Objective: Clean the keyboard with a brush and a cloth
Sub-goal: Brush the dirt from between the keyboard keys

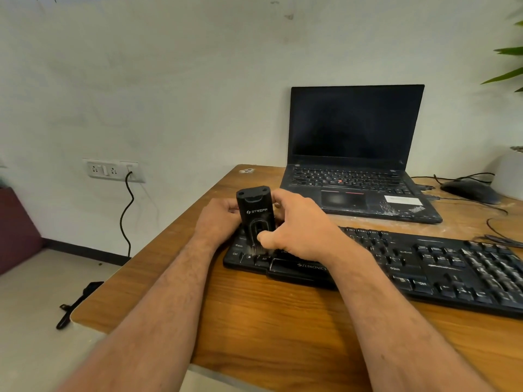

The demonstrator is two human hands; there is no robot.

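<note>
Both forearms reach forward; right hand grips brush, left hand steadies keyboard.

- Office-type desk corner.
- Wooden desk against plain wall: open laptop, external keyboard, wired mouse.
- Wall sockets, cable plugged in.
- Potted plant, right edge.

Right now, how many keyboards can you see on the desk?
2: the black external keyboard under the hands at the near edge, and the built-in one on the open laptop behind it.

brush "STRIFF", keyboard "ZEBRONICS", laptop "ThinkPad"
</note>
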